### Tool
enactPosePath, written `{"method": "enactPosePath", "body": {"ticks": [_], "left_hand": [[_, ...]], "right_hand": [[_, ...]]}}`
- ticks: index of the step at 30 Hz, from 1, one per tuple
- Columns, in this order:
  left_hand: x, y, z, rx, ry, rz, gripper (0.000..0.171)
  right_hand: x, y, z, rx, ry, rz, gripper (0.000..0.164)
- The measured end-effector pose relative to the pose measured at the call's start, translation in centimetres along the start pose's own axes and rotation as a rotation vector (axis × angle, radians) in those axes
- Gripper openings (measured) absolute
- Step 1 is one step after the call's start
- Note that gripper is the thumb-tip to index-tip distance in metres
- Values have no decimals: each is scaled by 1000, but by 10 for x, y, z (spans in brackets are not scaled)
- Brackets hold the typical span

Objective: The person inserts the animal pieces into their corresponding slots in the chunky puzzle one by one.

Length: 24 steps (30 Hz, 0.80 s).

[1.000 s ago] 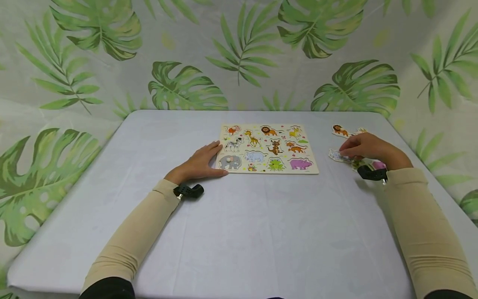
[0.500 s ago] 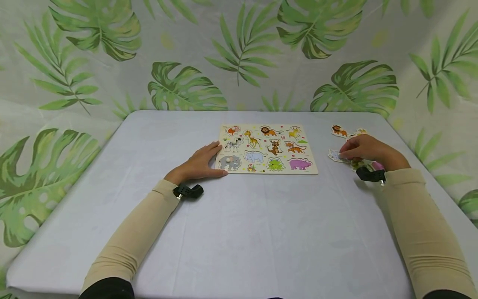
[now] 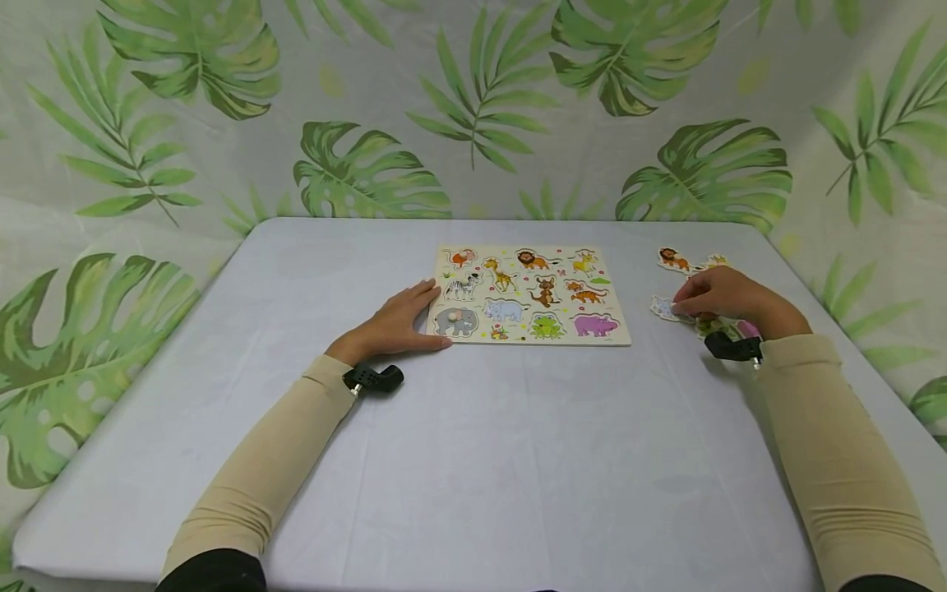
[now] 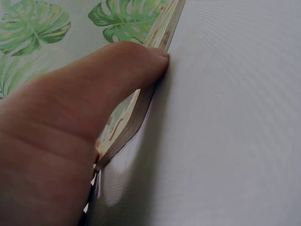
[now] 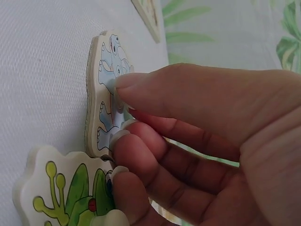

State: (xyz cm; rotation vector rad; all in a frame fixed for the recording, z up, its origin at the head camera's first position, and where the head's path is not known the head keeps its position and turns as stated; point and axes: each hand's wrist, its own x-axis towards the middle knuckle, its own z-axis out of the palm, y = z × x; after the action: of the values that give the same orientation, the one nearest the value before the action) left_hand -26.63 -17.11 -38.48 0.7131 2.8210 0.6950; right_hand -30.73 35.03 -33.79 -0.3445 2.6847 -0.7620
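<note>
A wooden animal puzzle board lies flat on the table. My left hand rests at its lower left corner, fingers along the left edge and thumb along the front edge. The grey elephant piece, with its knob, sits in the board. To the right of the board, my right hand pinches the light blue rhino puzzle piece by its knob between thumb and fingers. The piece looks to be resting on the cloth. A green frog piece lies right beside it, partly under the curled fingers.
A lion piece and another piece lie behind the right hand. A pink piece is partly hidden by that wrist. A white cloth covers the table; a leaf-patterned sheet hangs behind it.
My right fingers have moved slightly left and settled on the rhino piece. The left hand and the board have stayed in place.
</note>
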Motion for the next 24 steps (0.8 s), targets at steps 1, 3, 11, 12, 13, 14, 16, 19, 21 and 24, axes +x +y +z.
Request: {"method": "enactPosePath", "body": {"ticks": [1,3,11,12,13,14,16,19,21,24], "left_hand": [[0,0,0,0,0,-1,100],[-1,0,-1,0,0,-2,100],[-1,1,-1,-1,-3,-5,101],[-1,1,-1,-1,-3,-4,101],[-1,1,-1,0,-3,-3,101],[-1,1,-1,1,-2,-3,101],[-1,1,-1,3,-2,-3,101],[-1,1,-1,1,-2,-3,101],[-1,1,-1,0,-2,-2,101],[0,1,-1,-1,-1,1,101]], "right_hand": [[1,0,0,-16,2,-5,33],[2,0,0,-58,14,-20,31],[3,0,2,-181,84,-102,22],[3,0,3,-188,88,-111,22],[3,-1,4,-192,98,-112,21],[3,-1,4,-194,102,-115,20],[3,-1,5,-200,111,-120,20],[4,-2,6,-195,120,-115,19],[4,-3,7,-193,125,-114,19],[3,-6,7,-189,131,-116,20]]}}
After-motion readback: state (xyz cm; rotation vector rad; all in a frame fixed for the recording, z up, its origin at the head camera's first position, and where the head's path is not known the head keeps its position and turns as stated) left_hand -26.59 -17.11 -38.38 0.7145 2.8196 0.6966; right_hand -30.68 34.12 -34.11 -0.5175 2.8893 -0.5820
